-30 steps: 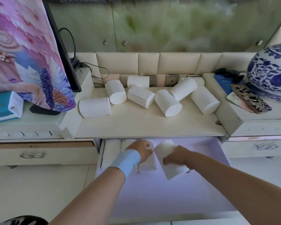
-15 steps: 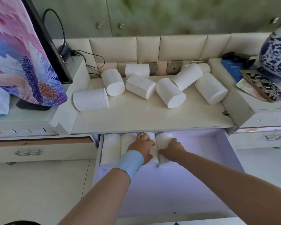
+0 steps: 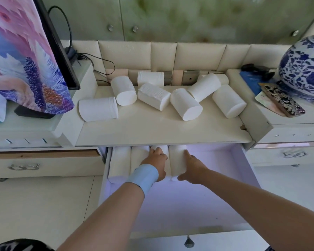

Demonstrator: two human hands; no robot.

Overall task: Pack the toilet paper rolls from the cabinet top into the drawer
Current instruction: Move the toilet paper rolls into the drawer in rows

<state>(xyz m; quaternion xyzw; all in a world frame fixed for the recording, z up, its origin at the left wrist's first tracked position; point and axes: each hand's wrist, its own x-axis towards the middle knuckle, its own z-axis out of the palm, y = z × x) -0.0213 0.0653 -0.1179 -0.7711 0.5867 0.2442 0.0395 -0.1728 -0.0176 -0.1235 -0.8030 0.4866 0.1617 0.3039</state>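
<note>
Four toilet paper rolls (image 3: 177, 161) packed in row at back left of drawer (image 3: 243, 171). Left hand (image 3: 155, 163) rests flat on third roll; right hand (image 3: 193, 170) cups fourth roll's side and near end. Seven rolls (image 3: 186, 104) left on cabinet top (image 3: 161, 129). Rolls likely light, soft, crushable: grip around middle, gently.

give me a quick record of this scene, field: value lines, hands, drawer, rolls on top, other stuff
left hand: left hand flat on the third roll in the drawer
right hand: right hand against the fourth roll, at its right side
drawer: drawer open, four rolls in a row at its left, right part bare
rolls on cabinet top: seven rolls on the cabinet top, a possible eighth half hidden at the back
left of cabinet: screen with a colourful picture
right of cabinet: blue and white vase, phone
</note>
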